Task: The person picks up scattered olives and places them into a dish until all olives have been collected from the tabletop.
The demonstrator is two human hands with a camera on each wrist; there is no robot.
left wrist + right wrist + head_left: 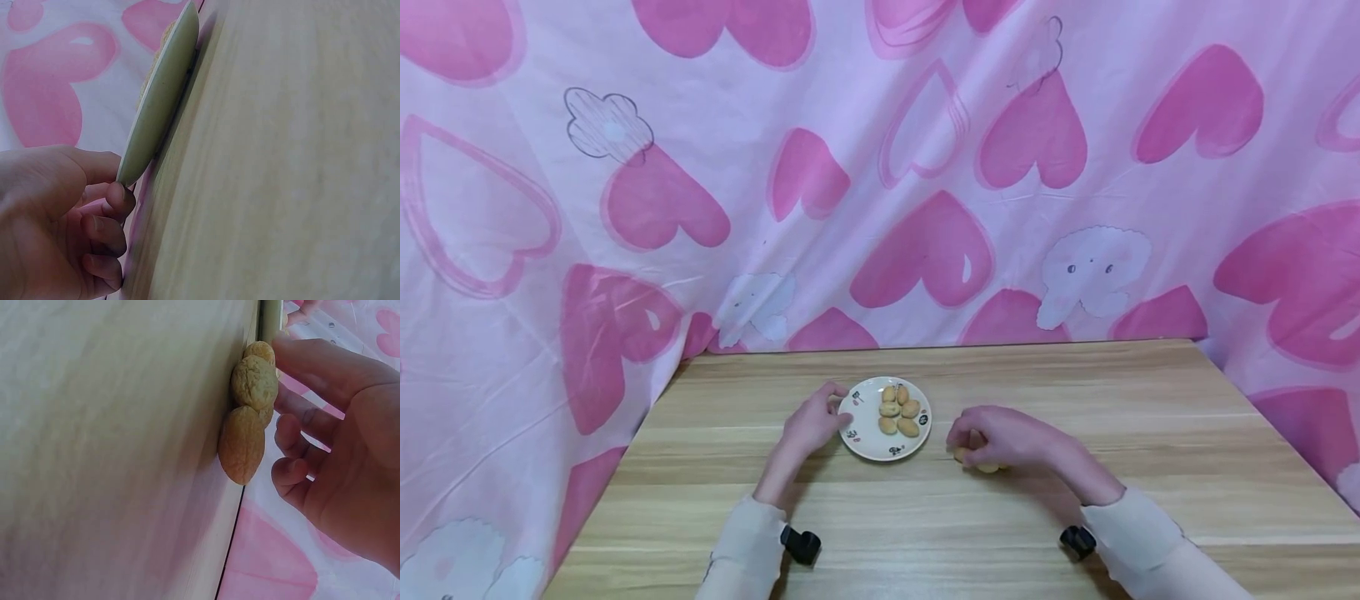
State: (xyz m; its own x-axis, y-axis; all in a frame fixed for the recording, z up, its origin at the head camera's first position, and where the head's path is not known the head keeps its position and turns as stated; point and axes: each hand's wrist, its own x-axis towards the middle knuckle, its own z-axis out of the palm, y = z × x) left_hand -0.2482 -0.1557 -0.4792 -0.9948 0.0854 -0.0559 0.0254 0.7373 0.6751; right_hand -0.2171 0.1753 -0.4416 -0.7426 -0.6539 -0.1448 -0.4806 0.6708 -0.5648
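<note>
My left hand (812, 423) pinches the left rim of a round white plate (867, 433); in the left wrist view the plate (159, 106) is seen edge-on between thumb and fingers. Several tan, oval, wrinkled pieces (890, 409), like nuts or dried fruit, lie on the plate. To its right, my right hand (1003, 435) curves over a small group of similar pieces (987, 468) on the table. In the right wrist view, the thumb and index finger reach the farthest piece (259, 351); I cannot tell whether they pinch it. The nearest piece (242, 445) is outside the fingers.
Both hands work above a wood-grain table (880, 525). A pink curtain (880, 167) with hearts hangs behind the table's back edge and along its sides. Each wrist carries a small black camera, on the left sleeve (748, 533) and on the right sleeve (1138, 533).
</note>
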